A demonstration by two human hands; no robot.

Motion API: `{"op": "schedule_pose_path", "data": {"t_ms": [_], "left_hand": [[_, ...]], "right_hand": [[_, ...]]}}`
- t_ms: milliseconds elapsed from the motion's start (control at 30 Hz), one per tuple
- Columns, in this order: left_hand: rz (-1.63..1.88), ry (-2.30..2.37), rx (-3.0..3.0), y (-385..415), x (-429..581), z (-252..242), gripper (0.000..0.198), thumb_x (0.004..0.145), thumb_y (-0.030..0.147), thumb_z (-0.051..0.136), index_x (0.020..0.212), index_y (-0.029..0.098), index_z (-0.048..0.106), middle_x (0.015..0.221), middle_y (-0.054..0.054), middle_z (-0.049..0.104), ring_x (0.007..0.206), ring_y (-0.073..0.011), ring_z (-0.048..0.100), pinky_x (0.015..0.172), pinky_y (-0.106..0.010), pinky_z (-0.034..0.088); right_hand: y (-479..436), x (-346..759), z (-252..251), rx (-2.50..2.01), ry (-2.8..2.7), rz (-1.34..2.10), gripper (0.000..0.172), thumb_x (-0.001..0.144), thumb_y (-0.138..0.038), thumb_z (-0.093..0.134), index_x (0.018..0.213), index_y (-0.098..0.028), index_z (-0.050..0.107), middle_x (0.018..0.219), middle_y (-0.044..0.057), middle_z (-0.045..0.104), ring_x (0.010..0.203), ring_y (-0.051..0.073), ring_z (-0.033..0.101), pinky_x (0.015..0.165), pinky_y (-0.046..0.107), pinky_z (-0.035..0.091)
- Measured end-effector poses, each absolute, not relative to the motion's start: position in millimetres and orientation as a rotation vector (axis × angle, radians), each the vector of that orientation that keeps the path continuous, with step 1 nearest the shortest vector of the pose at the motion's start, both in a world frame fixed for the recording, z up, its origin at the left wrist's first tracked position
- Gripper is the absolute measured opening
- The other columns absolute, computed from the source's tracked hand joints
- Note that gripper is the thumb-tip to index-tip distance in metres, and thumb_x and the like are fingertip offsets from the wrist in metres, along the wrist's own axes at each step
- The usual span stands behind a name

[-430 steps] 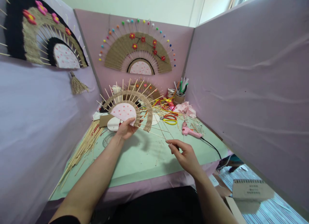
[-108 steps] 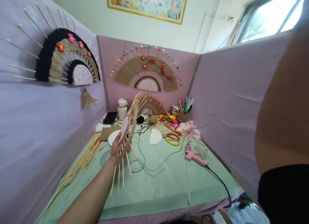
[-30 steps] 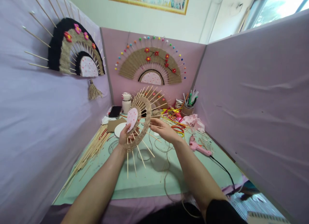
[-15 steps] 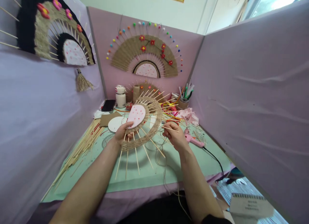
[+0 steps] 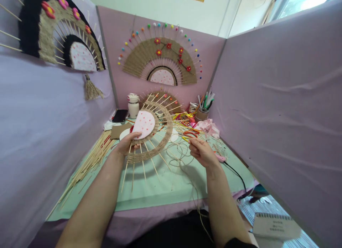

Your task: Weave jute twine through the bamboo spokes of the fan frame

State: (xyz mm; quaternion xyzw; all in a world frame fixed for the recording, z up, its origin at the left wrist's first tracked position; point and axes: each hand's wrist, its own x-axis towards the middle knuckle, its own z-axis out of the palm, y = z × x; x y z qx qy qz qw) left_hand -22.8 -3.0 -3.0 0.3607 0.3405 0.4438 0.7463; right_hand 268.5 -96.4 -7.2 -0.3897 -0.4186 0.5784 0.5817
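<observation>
My left hand grips a half-round woven fan at its inner lower edge, the thumb lying on the white, pink-dotted centre piece. Thin bamboo sticks radiate from that centre through a band of woven tan twine and poke out past it. The fan is held tilted above the table. To its right, my right hand is closed in a pinch, apart from the fan. Thin twine appears to run to its fingertips, though it is hard to make out there; loose loops lie below.
Bamboo sticks lie in a bundle at left, near a phone and a white bottle. At right are a pink glue gun, pink dotted cloth and a tool cup. Finished fans hang on the partitions.
My right hand has moved right and slightly down, away from the fan's stick ends. The fan and my left hand have shifted left, with the fan a little higher.
</observation>
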Motion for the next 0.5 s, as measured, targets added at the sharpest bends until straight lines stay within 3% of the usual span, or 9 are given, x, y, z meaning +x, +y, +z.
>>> {"op": "schedule_pose_path", "data": {"t_ms": [200,333,500], "left_hand": [[0.926,0.725,0.782,-4.7,-27.8,-2.6,0.015,0.076,0.008,0.052,0.07,0.008,0.066,0.046,-0.009,0.06,0.026,-0.0112,0.046,0.022,-0.016,0.028],[0.881,0.662,0.747,-5.8,-24.7,-5.0,0.019,0.079,0.013,0.05,0.075,0.007,0.068,0.04,-0.007,0.055,0.023,-0.0095,0.041,0.022,-0.015,0.027],[0.797,0.691,0.747,-10.1,-14.4,-8.9,0.021,0.077,0.014,0.049,0.083,0.006,0.068,0.047,-0.01,0.061,0.025,-0.0085,0.042,0.022,-0.013,0.027]], "right_hand": [[-96.7,272.9,-6.2,-0.921,-0.962,1.109,0.025,0.07,-0.038,0.073,0.07,-0.017,0.061,0.049,-0.008,0.031,0.043,0.004,0.021,0.038,0.018,0.016],[-94.5,270.5,-9.9,-0.928,-0.976,1.081,0.026,0.07,-0.041,0.073,0.07,-0.018,0.062,0.048,-0.008,0.028,0.043,0.005,0.02,0.039,0.02,0.016],[-88.2,263.2,-14.7,-0.928,-0.98,1.004,0.026,0.07,-0.043,0.071,0.072,-0.019,0.062,0.049,-0.008,0.03,0.042,0.005,0.024,0.04,0.021,0.018]]}}
